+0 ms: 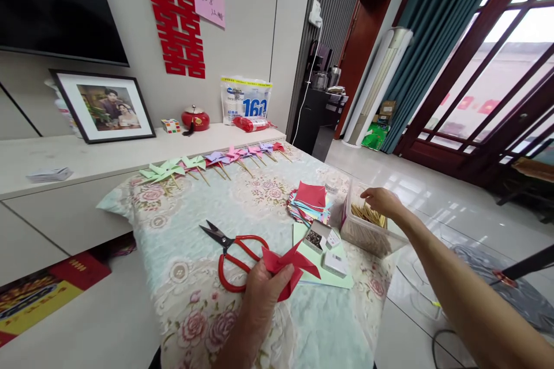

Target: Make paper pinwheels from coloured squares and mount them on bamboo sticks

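Note:
My left hand [266,288] is closed on a red paper pinwheel [289,265], thumb pressed near its centre. Beside it on the tablecloth lies a pair of scissors [229,248] with red handles and parted blades. My right hand [381,202] hovers at a clear plastic box [363,239] holding many thin wooden sticks [370,214]. Its fingers are curled together, and what they pinch, if anything, is too small to make out. Between the hands stand an open small box of metal pins [315,238] and a white small box [334,263] on green paper [346,280].
A stack of coloured paper squares [309,197] sits left of the plastic box. Several finished pinwheels on sticks [229,158] line the far table edge. Behind them a white cabinet [182,144] carries a framed photo [108,108], a red pot [195,120] and a plastic bag [246,98].

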`<state>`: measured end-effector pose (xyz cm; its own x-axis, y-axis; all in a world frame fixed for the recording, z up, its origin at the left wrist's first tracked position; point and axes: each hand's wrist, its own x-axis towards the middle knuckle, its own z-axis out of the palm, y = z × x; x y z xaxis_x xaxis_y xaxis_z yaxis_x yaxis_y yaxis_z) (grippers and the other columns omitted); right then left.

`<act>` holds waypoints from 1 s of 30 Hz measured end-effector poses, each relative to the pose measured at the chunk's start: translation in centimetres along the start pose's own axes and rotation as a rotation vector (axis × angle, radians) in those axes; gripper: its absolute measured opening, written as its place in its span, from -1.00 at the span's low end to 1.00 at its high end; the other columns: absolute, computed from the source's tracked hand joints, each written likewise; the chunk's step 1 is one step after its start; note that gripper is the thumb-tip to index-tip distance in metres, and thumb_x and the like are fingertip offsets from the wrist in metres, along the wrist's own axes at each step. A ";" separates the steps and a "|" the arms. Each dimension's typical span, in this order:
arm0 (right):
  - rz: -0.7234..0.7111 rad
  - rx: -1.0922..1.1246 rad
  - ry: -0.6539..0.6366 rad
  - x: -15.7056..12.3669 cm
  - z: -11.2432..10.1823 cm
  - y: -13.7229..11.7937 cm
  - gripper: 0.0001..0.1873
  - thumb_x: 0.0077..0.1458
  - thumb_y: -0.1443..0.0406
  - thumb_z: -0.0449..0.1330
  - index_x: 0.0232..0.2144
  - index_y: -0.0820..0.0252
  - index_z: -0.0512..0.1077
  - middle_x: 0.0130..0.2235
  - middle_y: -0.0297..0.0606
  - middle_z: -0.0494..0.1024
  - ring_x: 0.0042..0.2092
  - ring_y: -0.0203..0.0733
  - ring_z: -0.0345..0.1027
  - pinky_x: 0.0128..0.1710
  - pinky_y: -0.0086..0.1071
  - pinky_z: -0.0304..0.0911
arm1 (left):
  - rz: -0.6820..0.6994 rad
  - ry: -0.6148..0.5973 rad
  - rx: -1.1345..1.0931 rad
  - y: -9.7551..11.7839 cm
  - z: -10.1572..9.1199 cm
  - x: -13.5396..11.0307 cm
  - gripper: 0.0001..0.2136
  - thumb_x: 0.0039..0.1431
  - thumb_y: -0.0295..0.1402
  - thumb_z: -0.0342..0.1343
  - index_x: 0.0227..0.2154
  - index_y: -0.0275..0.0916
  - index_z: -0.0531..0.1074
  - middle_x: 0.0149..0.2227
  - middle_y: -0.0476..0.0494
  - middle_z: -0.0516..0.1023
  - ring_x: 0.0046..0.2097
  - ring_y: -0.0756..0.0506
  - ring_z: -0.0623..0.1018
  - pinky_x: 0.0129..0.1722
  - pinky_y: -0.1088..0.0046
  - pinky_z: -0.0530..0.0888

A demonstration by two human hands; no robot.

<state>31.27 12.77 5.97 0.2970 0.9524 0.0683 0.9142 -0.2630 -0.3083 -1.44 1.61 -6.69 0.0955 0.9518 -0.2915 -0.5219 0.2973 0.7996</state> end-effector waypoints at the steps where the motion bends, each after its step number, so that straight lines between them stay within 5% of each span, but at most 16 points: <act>1: 0.006 -0.026 -0.039 0.4 0.6 0.4 -0.85 0.28 0.26 0.21 -0.19 0.22 0.53 -0.16 -0.21 0.61 -0.22 -0.20 0.51 -0.20 -0.27 0.45 | 0.008 -0.001 -0.011 0.0 0.0 0.0 -0.59 -0.32 -0.21 0.48 -0.37 -0.34 0.59 -0.36 -0.19 0.70 -0.33 -0.18 0.65 -0.24 0.31 0.55; 5: 0.005 -0.082 -0.134 1.4 2.4 0.9 -0.73 0.31 0.21 0.20 0.00 0.18 0.45 0.04 -0.16 0.51 -0.08 -0.14 0.48 -0.11 -0.20 0.47 | 0.021 -0.036 -0.004 -0.2 -0.1 0.1 -0.56 -0.28 -0.18 0.48 -0.32 -0.36 0.60 -0.39 -0.19 0.69 -0.31 -0.20 0.66 -0.23 0.32 0.55; 8: -0.027 -0.093 -0.088 1.6 2.6 0.7 -0.70 0.30 0.21 0.21 0.03 0.20 0.44 0.05 -0.16 0.51 -0.06 -0.10 0.48 -0.10 -0.16 0.47 | 0.021 -0.076 -0.005 -0.3 -0.2 0.1 -0.58 -0.26 -0.18 0.48 -0.34 -0.35 0.60 -0.39 -0.18 0.69 -0.32 -0.19 0.65 -0.23 0.32 0.55; 12: -0.086 -0.095 0.122 1.1 1.0 0.2 -0.76 0.30 0.23 0.20 -0.03 0.20 0.48 -0.02 -0.15 0.55 -0.09 -0.12 0.49 -0.10 -0.18 0.44 | 0.036 -0.055 -0.015 -0.4 -0.1 -0.1 -0.60 -0.26 -0.19 0.47 -0.37 -0.34 0.58 -0.42 -0.15 0.68 -0.37 -0.17 0.64 -0.28 0.33 0.54; 16: -0.141 -0.080 0.412 -0.3 -1.8 -1.0 -0.70 0.30 0.37 0.07 -0.06 0.30 0.56 -0.10 0.06 0.59 -0.07 0.07 0.49 -0.07 -0.11 0.34 | 0.025 -0.033 -0.010 -0.3 0.1 -0.3 -0.59 -0.29 -0.19 0.48 -0.37 -0.34 0.57 -0.45 -0.13 0.66 -0.37 -0.16 0.63 -0.28 0.34 0.52; 20: -0.273 0.043 0.549 -3.5 -2.6 -3.7 -0.62 0.30 0.32 0.02 0.06 0.21 0.51 -0.12 -0.07 0.62 -0.11 -0.03 0.51 -0.10 -0.21 0.36 | 0.037 -0.049 -0.043 0.5 0.4 -0.9 -0.62 -0.31 -0.21 0.48 -0.43 -0.31 0.54 -0.45 -0.11 0.65 -0.41 -0.11 0.60 -0.31 0.38 0.49; 22: -0.469 0.302 0.435 -6.1 -1.4 -5.3 -0.59 0.25 0.34 0.05 0.10 0.18 0.48 -0.25 -0.17 0.65 -0.26 -0.12 0.53 -0.24 -0.27 0.41 | 0.062 -0.092 -0.065 0.9 0.6 -1.5 -0.66 -0.29 -0.23 0.48 -0.47 -0.30 0.51 -0.49 -0.07 0.62 -0.45 -0.07 0.56 -0.35 0.42 0.46; 25: -0.712 0.264 0.371 -10.4 1.0 -7.4 -0.54 0.24 0.41 0.03 0.13 0.08 0.47 -0.29 -0.23 0.60 -0.29 -0.16 0.51 -0.28 -0.30 0.41 | 0.109 -0.173 -0.027 1.5 0.4 -2.8 -0.72 -0.25 -0.27 0.46 -0.53 -0.27 0.49 -0.56 0.00 0.54 -0.48 -0.02 0.49 -0.41 0.47 0.40; 27: -0.788 0.135 0.460 -12.7 1.6 -8.5 -0.44 0.23 0.50 -0.08 0.13 0.07 0.47 -0.28 -0.19 0.59 -0.27 -0.15 0.51 -0.31 -0.29 0.42 | 0.148 -0.225 0.070 2.0 0.3 -3.9 -0.78 -0.20 -0.31 0.43 -0.55 -0.24 0.49 -0.54 -0.02 0.53 -0.43 -0.05 0.50 -0.30 0.39 0.45; 30: -0.853 0.008 0.628 -14.8 0.5 -9.6 -0.41 0.21 0.55 -0.12 0.13 0.10 0.47 -0.17 -0.09 0.62 -0.17 -0.06 0.53 -0.29 -0.25 0.45 | 0.246 -0.296 0.269 2.7 0.1 -5.7 -0.86 -0.11 -0.36 0.37 -0.58 -0.17 0.49 -0.52 -0.03 0.54 -0.39 -0.09 0.51 0.13 0.11 0.36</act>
<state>17.93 1.26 7.45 -0.3511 0.5703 0.7426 0.8861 0.4587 0.0667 -3.29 -2.99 -2.85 0.2540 0.9656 0.0548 -0.3248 0.0318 0.9453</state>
